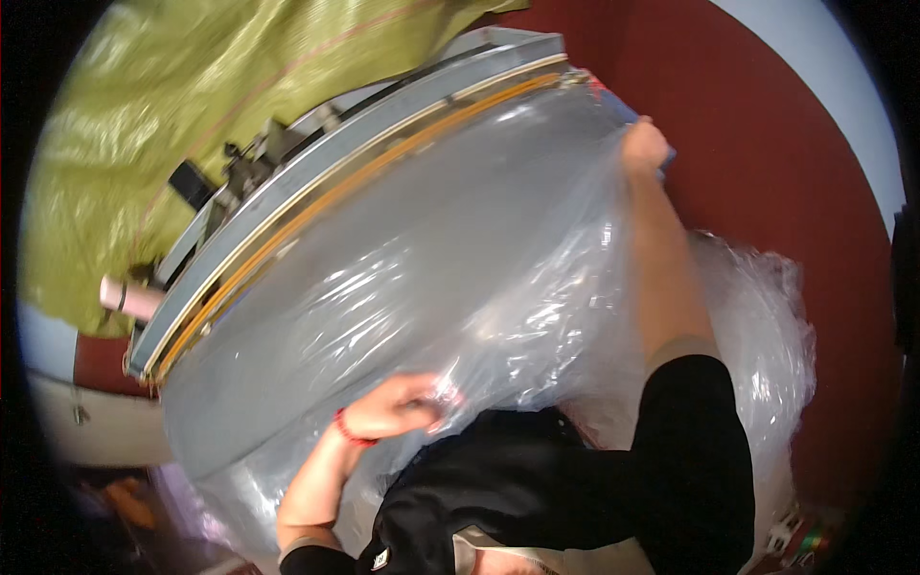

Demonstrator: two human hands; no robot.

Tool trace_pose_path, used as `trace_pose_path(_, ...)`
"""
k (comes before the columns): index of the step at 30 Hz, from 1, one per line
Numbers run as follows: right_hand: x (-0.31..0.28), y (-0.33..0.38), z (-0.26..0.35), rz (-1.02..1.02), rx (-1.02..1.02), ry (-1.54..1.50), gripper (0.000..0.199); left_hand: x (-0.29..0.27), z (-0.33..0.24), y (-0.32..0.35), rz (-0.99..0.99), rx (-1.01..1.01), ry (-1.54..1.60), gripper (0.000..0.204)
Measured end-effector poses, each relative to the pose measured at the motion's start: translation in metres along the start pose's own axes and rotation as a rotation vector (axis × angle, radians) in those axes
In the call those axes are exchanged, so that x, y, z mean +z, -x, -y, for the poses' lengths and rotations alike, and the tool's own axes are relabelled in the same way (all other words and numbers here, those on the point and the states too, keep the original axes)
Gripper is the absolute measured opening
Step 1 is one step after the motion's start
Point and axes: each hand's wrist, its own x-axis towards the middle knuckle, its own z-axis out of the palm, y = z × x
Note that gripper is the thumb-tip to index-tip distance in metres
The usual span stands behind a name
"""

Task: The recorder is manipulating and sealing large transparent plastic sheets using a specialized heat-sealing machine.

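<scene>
A large sheet of clear plastic film (546, 326) lies in shiny creases over a long grey surface (422, 220) in front of me. My right hand (646, 146) is stretched to the far right corner, closed on the film's edge beside something blue. Closer to my body, my left hand (393, 407), with a red bracelet at its wrist, has curled fingers gathered on the film. Its fingertips are blurred and partly behind the plastic.
An orange strip (383, 158) and a grey metal rail (316, 172) run along the surface's far side. Behind them are dark mechanical parts (244, 172), a pink roll (131, 298) and a yellow-green tarp (211, 77). More film (757, 335) billows at right above the dark red floor (767, 163).
</scene>
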Motion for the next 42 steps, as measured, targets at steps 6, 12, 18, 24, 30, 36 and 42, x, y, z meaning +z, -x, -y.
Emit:
trace_pose_path(6,-0.036,0.021,0.01,0.012,-0.034,-0.013,0.029,-0.004,0.07,0.171,-0.685,-0.324,-0.616,0.025)
trace_pose_path(12,-0.014,-0.004,-0.021,0.064,-0.062,0.016,0.032,-0.022,0.08,0.309,-1.905,-0.293,-1.081,0.017)
trace_pose_path(18,-0.017,0.009,0.002,0.097,-0.1,-0.001,0.031,-0.093,0.08,0.448,-2.29,-0.62,-1.361,0.018)
trace_pose_path(24,-0.019,0.004,-0.004,0.046,-0.035,0.073,0.03,-0.075,0.066,0.22,-1.149,0.097,-1.398,0.02)
trace_pose_path(30,-0.008,-0.003,-0.012,0.069,-0.062,0.045,0.031,-0.142,0.154,0.211,-1.314,-0.055,-1.1,0.039)
trace_pose_path(36,0.001,-0.015,-0.022,0.081,-0.053,0.033,0.033,-0.171,0.14,0.2,-1.457,-0.061,-1.169,0.023)
trace_pose_path(42,0.046,-0.076,-0.104,0.088,-0.064,-0.997,0.034,-0.194,0.144,0.179,-1.615,-0.005,-1.204,0.018)
